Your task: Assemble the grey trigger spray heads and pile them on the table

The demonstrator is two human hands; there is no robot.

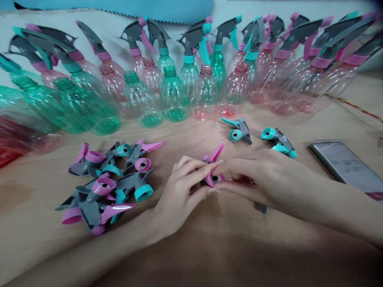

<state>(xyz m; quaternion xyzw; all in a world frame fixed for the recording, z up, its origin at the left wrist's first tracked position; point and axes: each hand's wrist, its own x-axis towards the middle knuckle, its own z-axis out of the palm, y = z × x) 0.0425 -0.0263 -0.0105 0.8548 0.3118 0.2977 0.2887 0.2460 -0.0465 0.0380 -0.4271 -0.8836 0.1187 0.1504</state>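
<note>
Between my two hands, over the middle of the table, is a grey spray trigger head with a pink collar and pink lever (pixel 219 152). My left hand (pixel 187 183) is closed on it from the left, its fingertips at the collar. From the right, my right hand (pixel 257 175) pinches the collar's rim between thumb and fingers. The collar's opening faces me; most of the grey body is hidden behind the fingers. A small grey piece (pixel 263 208) shows below my right hand, mostly covered by it. To my left lies a pile of pink, teal and grey trigger heads (pixel 104 185).
Two teal-and-grey trigger heads (pixel 236 134) (pixel 279 141) lie beyond my right hand. Open green bottles (pixel 175 95) and pink bottles (pixel 205 93) stand behind. Several bottles with trigger heads fitted (pixel 189 59) line the back. A phone (pixel 348 163) lies at right, near my right forearm.
</note>
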